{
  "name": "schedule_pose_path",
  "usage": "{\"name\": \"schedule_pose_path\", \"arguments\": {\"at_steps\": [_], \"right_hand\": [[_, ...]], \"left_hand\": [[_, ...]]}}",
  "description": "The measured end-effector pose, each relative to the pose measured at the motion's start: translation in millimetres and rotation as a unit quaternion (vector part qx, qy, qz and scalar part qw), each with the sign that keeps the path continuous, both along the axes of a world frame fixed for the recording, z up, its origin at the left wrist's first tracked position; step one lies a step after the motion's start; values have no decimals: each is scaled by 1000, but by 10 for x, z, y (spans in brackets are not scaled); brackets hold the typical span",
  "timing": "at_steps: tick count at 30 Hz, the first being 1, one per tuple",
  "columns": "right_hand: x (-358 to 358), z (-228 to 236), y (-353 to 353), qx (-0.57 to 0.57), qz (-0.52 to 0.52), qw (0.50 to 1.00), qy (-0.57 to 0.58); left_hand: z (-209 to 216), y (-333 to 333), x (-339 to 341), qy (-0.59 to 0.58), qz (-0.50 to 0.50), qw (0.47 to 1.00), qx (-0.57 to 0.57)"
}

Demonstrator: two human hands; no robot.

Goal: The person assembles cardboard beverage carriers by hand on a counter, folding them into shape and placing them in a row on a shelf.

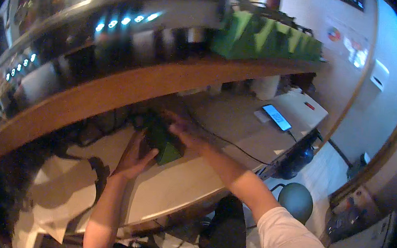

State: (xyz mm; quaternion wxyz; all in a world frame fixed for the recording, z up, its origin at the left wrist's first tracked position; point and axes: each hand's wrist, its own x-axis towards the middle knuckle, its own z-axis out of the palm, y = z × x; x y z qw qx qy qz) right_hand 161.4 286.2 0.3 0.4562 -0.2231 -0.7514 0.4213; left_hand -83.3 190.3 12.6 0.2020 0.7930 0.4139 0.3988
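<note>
A green box-shaped piece [168,154] is between my hands over the white worktop. Its near end catches the light, and the rest lies in dark shadow. My left hand [135,159] grips its left side, with the thumb along the near end. My right hand [183,130] is closed at its far right side, the fingers bent toward its far end. That far end merges with dark items and cables behind it, so I cannot make out its exact shape.
Above the worktop [167,193] runs a wooden shelf [159,80] bearing a row of green bins [265,39]. A lit phone [276,117] lies at the right, next to a black cable [230,141]. A dark strap [100,176] hangs at the left. A rounded grey-green object [296,202] stands below the right edge.
</note>
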Motion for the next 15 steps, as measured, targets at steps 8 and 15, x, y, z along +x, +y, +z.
{"name": "schedule_pose_path", "arguments": {"at_steps": [8, 15], "right_hand": [[-124, 408, -641, 49, -56, 993, -93], [330, 703, -1425, -100, -63, 976, -180]], "left_hand": [[148, -216, -63, -75, -43, 994, -68], [-90, -212, -127, -110, 67, 992, -14]]}}
